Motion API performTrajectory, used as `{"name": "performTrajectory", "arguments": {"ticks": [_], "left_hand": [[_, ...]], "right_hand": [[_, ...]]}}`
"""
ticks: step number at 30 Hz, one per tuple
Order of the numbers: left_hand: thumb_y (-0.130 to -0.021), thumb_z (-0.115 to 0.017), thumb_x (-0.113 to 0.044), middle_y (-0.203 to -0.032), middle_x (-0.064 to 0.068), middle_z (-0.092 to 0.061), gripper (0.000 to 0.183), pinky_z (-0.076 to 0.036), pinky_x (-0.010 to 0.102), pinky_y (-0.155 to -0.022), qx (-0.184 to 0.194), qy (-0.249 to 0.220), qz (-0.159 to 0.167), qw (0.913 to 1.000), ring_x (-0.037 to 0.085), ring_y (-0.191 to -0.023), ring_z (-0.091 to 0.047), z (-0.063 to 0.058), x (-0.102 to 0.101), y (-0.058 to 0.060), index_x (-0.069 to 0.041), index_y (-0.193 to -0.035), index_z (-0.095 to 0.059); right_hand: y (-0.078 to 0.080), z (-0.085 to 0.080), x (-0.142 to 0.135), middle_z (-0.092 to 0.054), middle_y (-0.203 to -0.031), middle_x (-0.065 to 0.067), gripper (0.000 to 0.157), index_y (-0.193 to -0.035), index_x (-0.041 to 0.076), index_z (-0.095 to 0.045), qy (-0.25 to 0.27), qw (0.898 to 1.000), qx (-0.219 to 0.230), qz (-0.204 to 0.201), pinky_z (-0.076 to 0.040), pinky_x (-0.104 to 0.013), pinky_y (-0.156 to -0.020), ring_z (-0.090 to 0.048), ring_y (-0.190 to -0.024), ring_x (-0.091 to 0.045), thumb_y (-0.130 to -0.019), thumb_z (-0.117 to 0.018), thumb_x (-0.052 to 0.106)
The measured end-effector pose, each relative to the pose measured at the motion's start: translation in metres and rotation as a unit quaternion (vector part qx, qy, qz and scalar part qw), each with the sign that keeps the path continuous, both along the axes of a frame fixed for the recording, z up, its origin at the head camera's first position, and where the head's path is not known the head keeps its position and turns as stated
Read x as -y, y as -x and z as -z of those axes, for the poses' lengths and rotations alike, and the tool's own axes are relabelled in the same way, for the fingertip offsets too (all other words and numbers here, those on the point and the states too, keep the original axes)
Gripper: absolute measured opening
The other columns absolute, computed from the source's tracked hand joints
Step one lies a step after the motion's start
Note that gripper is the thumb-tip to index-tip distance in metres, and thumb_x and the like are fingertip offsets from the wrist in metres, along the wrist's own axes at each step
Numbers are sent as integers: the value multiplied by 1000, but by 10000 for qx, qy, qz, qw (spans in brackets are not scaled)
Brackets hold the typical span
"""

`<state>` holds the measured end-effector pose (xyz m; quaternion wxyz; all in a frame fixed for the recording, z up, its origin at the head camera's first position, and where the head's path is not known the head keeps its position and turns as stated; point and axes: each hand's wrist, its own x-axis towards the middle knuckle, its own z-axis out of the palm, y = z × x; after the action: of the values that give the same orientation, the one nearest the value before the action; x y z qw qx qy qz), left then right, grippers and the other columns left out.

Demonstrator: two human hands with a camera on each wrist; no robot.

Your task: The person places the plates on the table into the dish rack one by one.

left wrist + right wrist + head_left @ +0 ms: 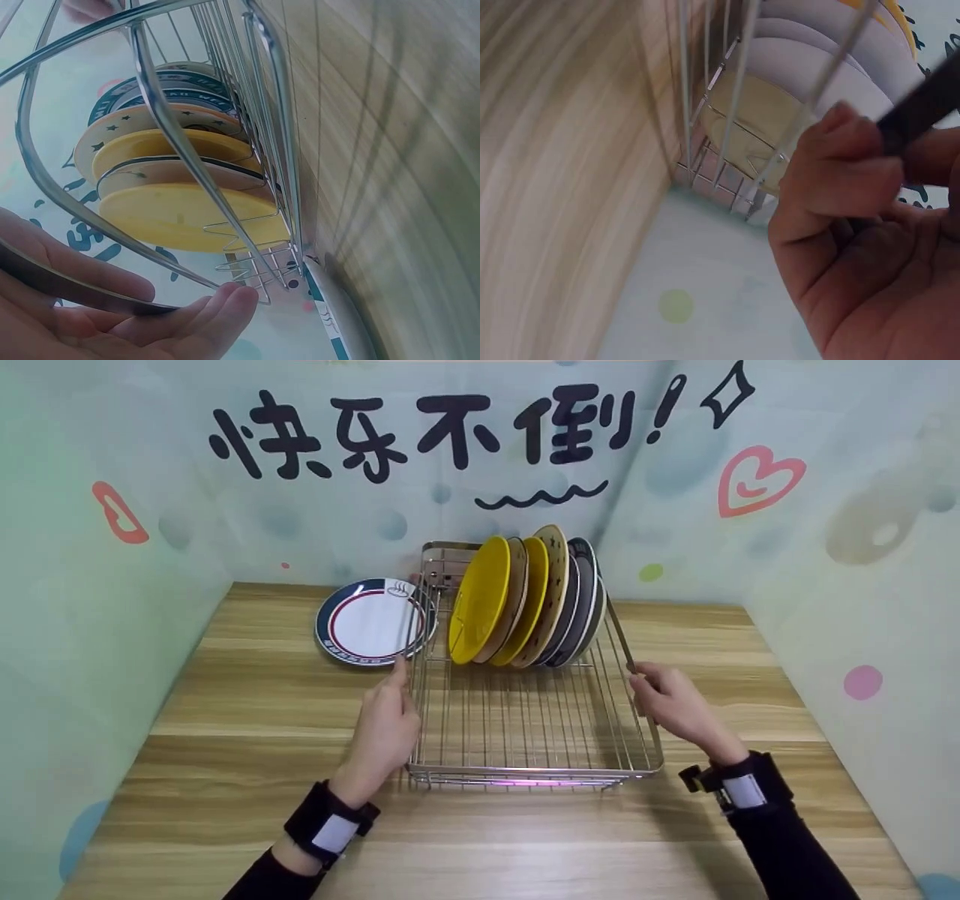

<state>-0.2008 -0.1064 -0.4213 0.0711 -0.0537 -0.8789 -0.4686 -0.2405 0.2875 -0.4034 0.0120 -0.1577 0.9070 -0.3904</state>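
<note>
A metal wire dish rack (525, 772) is held at both sides, its front rim facing me. My left hand (382, 727) grips the left top rim; the left wrist view has the flat metal band running between thumb and fingers (217, 315). On the opposite side my right hand (675, 701) pinches the right rim, with curled fingers (847, 169) around the dark band. Several plates stand on edge in the rack's far half, a yellow plate (480, 600) leftmost and a star-patterned plate (553, 585) farther right. The rack's front half shows bare wires.
A white plate with a blue rim (367, 622) lies flat on the wooden table (247, 697), left of the rack and partly overlapped by its side wires. Printed cloth walls (840, 585) enclose the table at the back and both sides.
</note>
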Motion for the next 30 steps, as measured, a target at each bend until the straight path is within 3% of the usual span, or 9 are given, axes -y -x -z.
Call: {"name": "performTrajectory", "arguments": {"ticks": [7, 12, 17, 19, 20, 23, 26, 27, 30], "left_hand": [[-90, -45, 14, -149, 26, -34, 64, -37, 40, -108, -23, 21, -57, 10000, 35, -126, -47, -1, -1, 0, 7, -149, -23], [-90, -45, 14, -148, 25, -36, 64, -40, 40, -106, -91, 7, 6, 10000, 35, -106, -58, 0, -2, 1, 7, -149, -23], [-91, -45, 14, -148, 25, -37, 64, -47, 38, -100, -7, 13, -19, 10000, 33, -89, -60, 0, 1, 0, 7, -150, -22], [-92, -45, 12, -148, 26, -37, 64, -52, 35, -90, 37, 96, 35, 9999, 28, -72, -54, -1, 4, 0, 7, -150, -21], [-92, -46, 11, -147, 26, -38, 63, -52, 36, -90, 16, 163, 92, 9998, 29, -77, -57, -2, 5, 1, 7, -150, -21], [-100, -45, -1, -110, 23, -65, 53, -55, 29, -66, -125, 288, 379, 9988, 22, -63, -52, -6, 14, 5, 9, -148, -26], [-106, -40, -16, -66, 6, -52, 39, -51, 32, -59, -321, 401, 679, 9964, 16, -54, -46, -9, 31, 14, 11, -131, -54], [-107, -38, -20, -61, 2, -43, 41, -48, 33, -56, -327, 438, 744, 9957, 15, -48, -38, -10, 39, 18, 11, -127, -56], [-106, -39, -17, -62, 3, -45, 33, -48, 38, -63, -323, 759, 668, 9944, 17, -52, -41, -13, 67, 33, 6, -101, -63]], "right_hand": [[0, 6, 10, -43, -60, 2, 31, -115, -13, -63, -791, 9930, -827, 304, -38, -30, -51, -40, -49, -13, -99, -42, 2], [-1, 5, 10, -40, -59, 1, 32, -117, -13, -63, -984, 9905, -860, 428, -37, -31, -47, -38, -47, -14, -98, -41, 1], [2, 6, 13, -39, -57, 2, 26, -101, -9, -65, -1083, 9898, -820, 420, -37, -31, -44, -38, -45, -13, -97, -41, 2], [2, 5, 15, -38, -56, 3, 24, -93, -6, -63, -1100, 9892, -853, 449, -37, -30, -43, -38, -45, -13, -97, -41, 2], [3, 5, 16, -38, -55, 3, 24, -92, -5, -63, -1105, 9890, -865, 462, -37, -30, -42, -38, -44, -12, -97, -41, 2], [3, 6, 16, -38, -55, 3, 24, -80, 1, -57, -1117, 9891, -825, 490, -36, -29, -42, -37, -43, -12, -97, -40, 2], [2, 7, 16, -37, -55, 3, 27, -74, 7, -49, -1114, 9895, -761, 521, -35, -29, -42, -36, -43, -11, -97, -39, 2], [2, 7, 15, -38, -55, 3, 28, -72, 8, -47, -1113, 9896, -738, 538, -36, -30, -42, -37, -43, -11, -98, -38, 2], [0, 8, 14, -38, -55, 2, 28, -71, 9, -45, -1107, 9896, -724, 557, -36, -30, -42, -38, -44, -12, -98, -38, 3]]}}
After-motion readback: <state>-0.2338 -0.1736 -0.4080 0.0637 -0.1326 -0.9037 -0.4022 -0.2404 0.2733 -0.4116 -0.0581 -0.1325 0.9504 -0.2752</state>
